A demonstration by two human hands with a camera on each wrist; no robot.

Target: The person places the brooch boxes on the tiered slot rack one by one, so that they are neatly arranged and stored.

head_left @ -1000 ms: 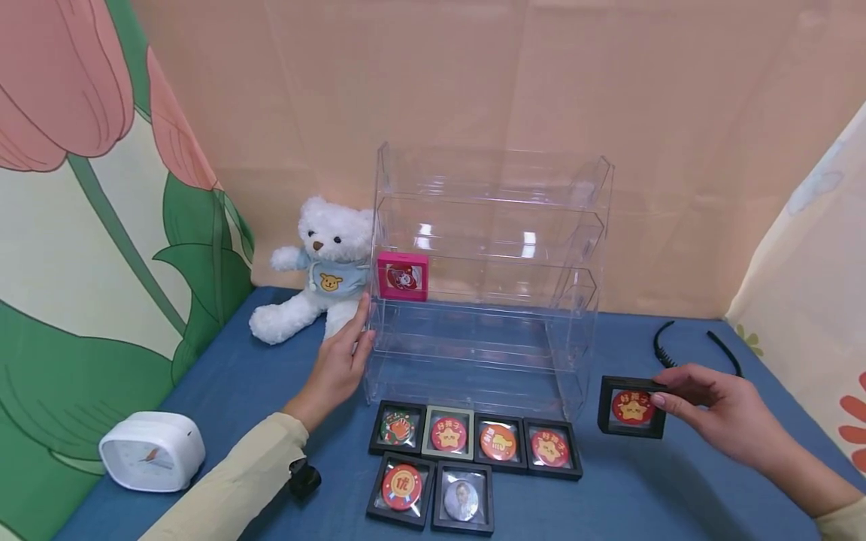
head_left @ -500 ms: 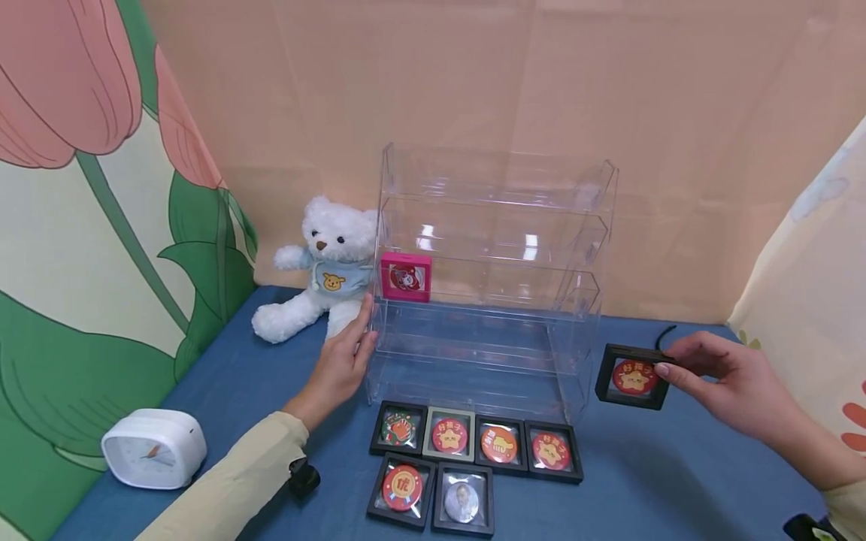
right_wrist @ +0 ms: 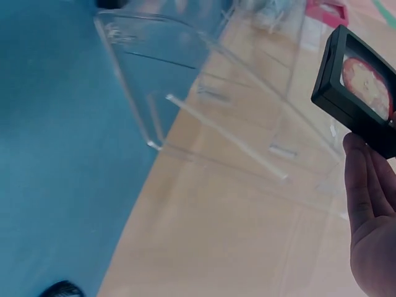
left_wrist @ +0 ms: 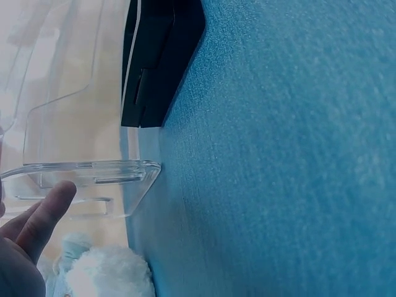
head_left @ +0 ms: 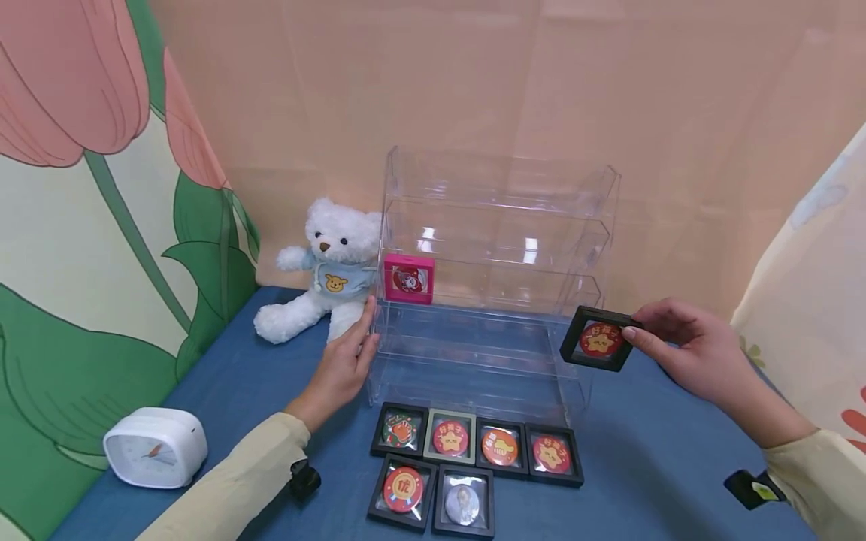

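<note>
A black frame (head_left: 598, 340) with a red star badge is pinched, slightly tilted, between the thumb and fingers of the right hand (head_left: 697, 353) and held up at the right end of the clear tiered rack (head_left: 473, 370). The rack's left side is touched by the extended fingers of the left hand (head_left: 340, 368). Near that side a pink frame (head_left: 409, 279) is seated on a tier, while six framed badges (head_left: 467, 473) are laid in two rows in front.

Stretches out as a blue cloth-covered table (head_left: 643, 481), bearing a white desk clock (head_left: 155, 448), a seated teddy bear (head_left: 338, 263), a clear tiered acrylic rack (head_left: 497, 289), six framed badges (head_left: 449, 437) in two rows.
</note>
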